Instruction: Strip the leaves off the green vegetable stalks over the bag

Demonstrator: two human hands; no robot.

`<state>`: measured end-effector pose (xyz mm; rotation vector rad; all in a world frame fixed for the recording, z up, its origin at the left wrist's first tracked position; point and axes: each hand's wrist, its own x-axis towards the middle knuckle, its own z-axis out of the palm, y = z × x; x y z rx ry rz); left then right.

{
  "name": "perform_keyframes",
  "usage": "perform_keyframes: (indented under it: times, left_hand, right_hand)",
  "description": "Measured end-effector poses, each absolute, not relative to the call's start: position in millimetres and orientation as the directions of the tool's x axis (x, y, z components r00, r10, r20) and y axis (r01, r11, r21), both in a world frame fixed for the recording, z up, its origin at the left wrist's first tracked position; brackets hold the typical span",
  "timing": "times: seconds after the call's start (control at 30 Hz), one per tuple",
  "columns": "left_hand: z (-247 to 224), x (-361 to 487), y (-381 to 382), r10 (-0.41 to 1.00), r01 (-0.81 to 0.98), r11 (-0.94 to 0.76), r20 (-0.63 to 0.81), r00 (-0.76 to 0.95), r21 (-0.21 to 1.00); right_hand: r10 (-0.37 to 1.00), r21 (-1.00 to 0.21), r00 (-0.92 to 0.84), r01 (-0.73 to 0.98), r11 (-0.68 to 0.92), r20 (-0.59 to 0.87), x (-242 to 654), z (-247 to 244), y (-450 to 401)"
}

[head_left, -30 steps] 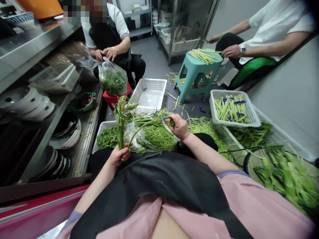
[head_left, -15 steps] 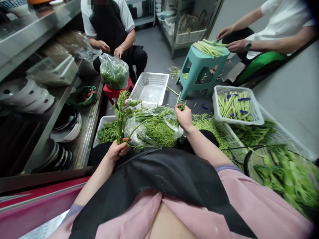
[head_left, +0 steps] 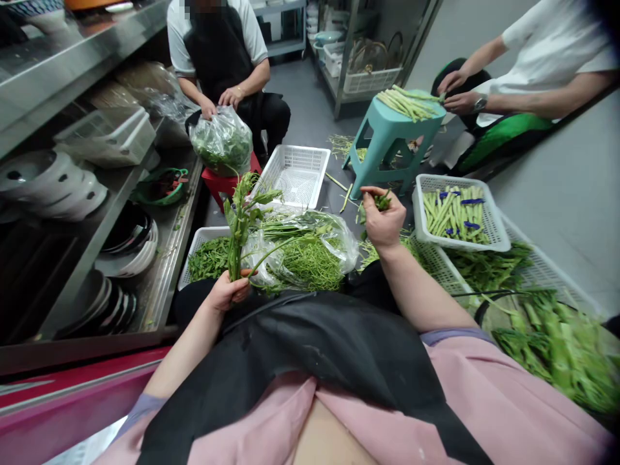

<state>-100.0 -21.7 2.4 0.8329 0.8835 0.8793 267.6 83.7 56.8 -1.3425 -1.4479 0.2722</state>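
My left hand is closed around the lower stems of an upright bunch of leafy green stems. One long stem leans out of that grip to the right. My right hand is raised with its fingers curled round some small green leafy pieces, partly hidden by the fingers. Between my hands, in front of my lap, lies an opened clear plastic bag with thin green stems in and on it. Just left of it, a white basket holds loose green leaves.
A co-worker handles a bag of greens on a red stool. Another works over stalks on a turquoise stool. White baskets stand on the floor. Steel shelves with dishes line the left; broccoli-like greens lie right.
My right hand has moved right, away from the bunch, with green pieces in its fingers. The left hand stays almost in place. The co-worker's hand is now on top of the bag of greens.
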Motion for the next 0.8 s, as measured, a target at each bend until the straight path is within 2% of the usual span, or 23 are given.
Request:
perform_keyframes:
  times: [0.07,0.13,0.17,0.23,0.37,0.47,0.53,0.67,0.8]
  left_hand:
    - [1.6,-99.1,-21.3,0.880,-0.271,0.409,-0.298,0.370,0.871]
    - [1.6,-98.1,-21.0,0.876,-0.262,0.413,-0.303,0.374,0.872]
    - [1.9,-97.8,-21.0,0.876,-0.258,0.413,-0.304,0.374,0.873]
    - [2.6,-97.9,-20.9,0.875,-0.253,0.415,-0.308,0.373,0.874]
    - [5.0,-98.2,-19.9,0.871,-0.244,0.424,-0.319,0.374,0.872]
    - [7.7,-95.8,-17.3,0.875,-0.250,0.420,-0.316,0.367,0.872]
    - [9.5,-92.8,-15.0,0.881,-0.257,0.420,-0.323,0.346,0.871]
    - [12.5,-86.6,-11.3,0.872,-0.228,0.449,-0.368,0.324,0.864]
    - [16.0,-82.7,-8.1,0.859,-0.192,0.476,-0.406,0.311,0.858]
  right_hand:
    - [0.805,-0.593,-0.123,0.614,0.521,0.580,264.2,78.3,78.3]
    - [0.742,-0.464,-0.498,0.580,0.670,0.449,254.2,86.3,77.0]
    - [0.696,-0.429,-0.622,0.552,0.715,0.359,248.6,85.5,78.7]
    - [0.626,-0.403,-0.747,0.514,0.757,0.222,239.6,77.7,85.1]
    - [0.573,-0.452,-0.806,0.460,0.764,0.148,234.6,59.3,93.7]
    - [0.582,-0.560,-0.805,0.430,0.708,0.118,237.1,54.0,89.6]
    - [0.611,-0.666,-0.789,0.422,0.615,0.065,240.3,52.7,85.1]
    - [0.655,-0.856,-0.749,0.400,0.328,-0.099,249.6,49.7,79.9]
    - [0.664,-0.913,-0.722,0.381,0.143,-0.197,256.9,48.3,79.6]
